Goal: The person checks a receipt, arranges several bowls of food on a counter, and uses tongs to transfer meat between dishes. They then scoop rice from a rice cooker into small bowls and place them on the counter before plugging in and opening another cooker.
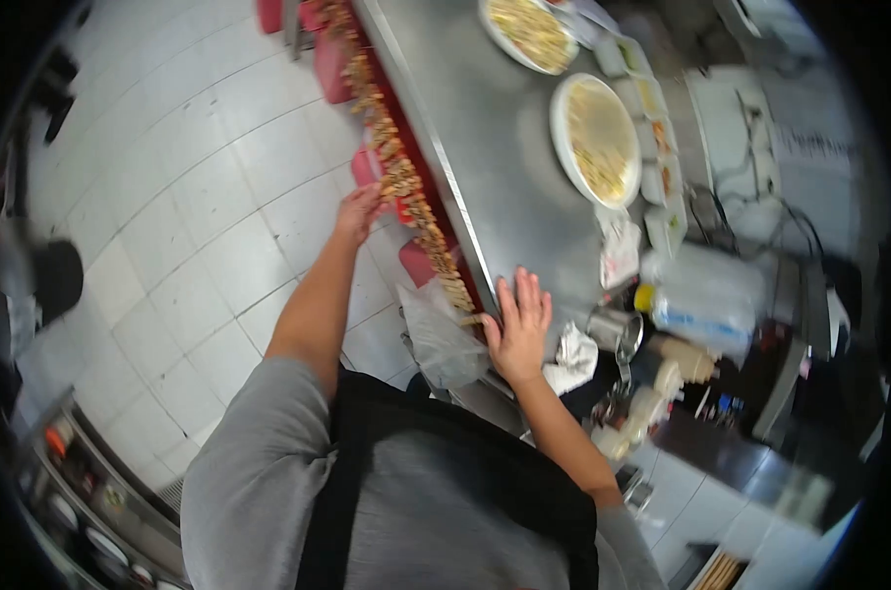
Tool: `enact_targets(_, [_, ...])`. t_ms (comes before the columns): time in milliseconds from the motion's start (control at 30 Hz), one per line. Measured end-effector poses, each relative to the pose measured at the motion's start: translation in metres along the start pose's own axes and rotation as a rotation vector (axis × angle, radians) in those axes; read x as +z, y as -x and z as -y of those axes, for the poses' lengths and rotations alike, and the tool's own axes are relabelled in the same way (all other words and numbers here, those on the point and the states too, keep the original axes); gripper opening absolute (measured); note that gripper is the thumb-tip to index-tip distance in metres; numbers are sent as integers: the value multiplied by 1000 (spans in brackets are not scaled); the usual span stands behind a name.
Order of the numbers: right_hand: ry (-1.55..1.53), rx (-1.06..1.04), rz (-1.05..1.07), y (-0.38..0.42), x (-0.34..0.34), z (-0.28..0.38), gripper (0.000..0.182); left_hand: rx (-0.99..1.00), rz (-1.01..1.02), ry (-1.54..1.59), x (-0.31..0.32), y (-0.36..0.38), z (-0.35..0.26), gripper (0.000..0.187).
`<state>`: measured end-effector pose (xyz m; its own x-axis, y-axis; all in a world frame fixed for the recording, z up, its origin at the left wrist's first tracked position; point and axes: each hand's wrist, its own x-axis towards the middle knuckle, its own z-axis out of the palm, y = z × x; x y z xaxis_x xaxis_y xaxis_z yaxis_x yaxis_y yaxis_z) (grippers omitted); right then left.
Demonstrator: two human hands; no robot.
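Note:
A long string of small brown and tan pieces (406, 187) runs along the red side of the steel counter (465, 108); I cannot make out what the pieces are. My left hand (360, 212) is at the string's outer side, fingers curled in and apparently gripping it. My right hand (520, 329) lies flat at the counter's edge, fingers stretched out, with its thumb beside the string's near end. Just below that end hangs a clear plastic bag (444, 339). A crumpled white cloth (573, 359) lies to the right of my right hand.
Two white bowls of pale yellow food (603, 147) (529, 34) stand on the counter beside small white containers (657, 182). A steel cup (618, 329) and a plastic bottle (701, 320) are at the right. Pink stools (332, 69) stand under the counter, on a tiled floor (209, 197).

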<state>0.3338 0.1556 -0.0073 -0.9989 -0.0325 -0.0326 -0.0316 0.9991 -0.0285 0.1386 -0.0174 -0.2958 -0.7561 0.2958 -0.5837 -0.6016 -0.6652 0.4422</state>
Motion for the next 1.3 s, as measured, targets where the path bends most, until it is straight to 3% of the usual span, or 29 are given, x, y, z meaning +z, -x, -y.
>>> enact_targets(67, [-31,19,4,1,-5,1,59,-5,-95,-166,11,3,-8,26])
enact_targets(167, [-37,30,-3,4,-6,2,58,-53,-75,-178,20,7,-26,23])
enact_targets(300, [-61,12,-20,7,-5,-2,59,59,-13,-108,33,10,-39,27])
enact_targets(400, [-78,-10,-53,10,4,-12,60,151,33,-225,39,21,-39,28])
enact_targets(533, [-101,-8,-82,16,6,-15,61,159,154,-273,18,20,-31,33])
enact_targets(733, [-219,-29,-173,28,7,-20,58,30,96,-442,-8,23,-42,30])
enact_targets(933, [-351,-93,-315,35,24,-26,44,134,-75,-581,-40,35,-70,22])
enact_targets(1000, [-312,-201,-366,49,21,-26,36,122,-94,-639,-54,45,-87,21])
enact_targets(1067, [-364,-290,-343,64,12,-27,27,128,-192,-742,-57,78,-99,19])
enact_targets(1133, [-501,-363,-226,86,3,-18,20,325,-242,-799,-10,156,-86,17])
enact_targets(1233, [-572,-268,-220,151,-51,-8,13,164,235,-1122,114,311,-50,22])
enact_targets(1300, [-497,-313,-349,201,-79,-22,11,198,519,-1301,175,401,1,26])
